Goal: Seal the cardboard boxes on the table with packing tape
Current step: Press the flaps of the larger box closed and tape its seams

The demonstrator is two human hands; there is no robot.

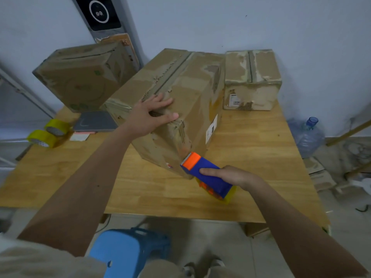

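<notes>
A large worn cardboard box (pixel 192 93) stands in the middle of the wooden table (pixel 251 177), its top seam running away from me. My left hand (pixel 152 115) lies flat on the box's near top edge, fingers spread. My right hand (pixel 230 175) grips a blue and orange tape dispenser (pixel 206 173), whose orange toothed end touches the lower near corner of the box. A smaller box (pixel 253 79) sits at the back right. A third box (pixel 80 75) stands tilted at the back left.
Two yellowish tape rolls (pixel 48 133) lie at the table's left edge, next to a grey flat device (pixel 94 121). A blue plastic stool (pixel 128 253) stands below the table's near edge. A water jug (pixel 307 135) sits on the floor to the right.
</notes>
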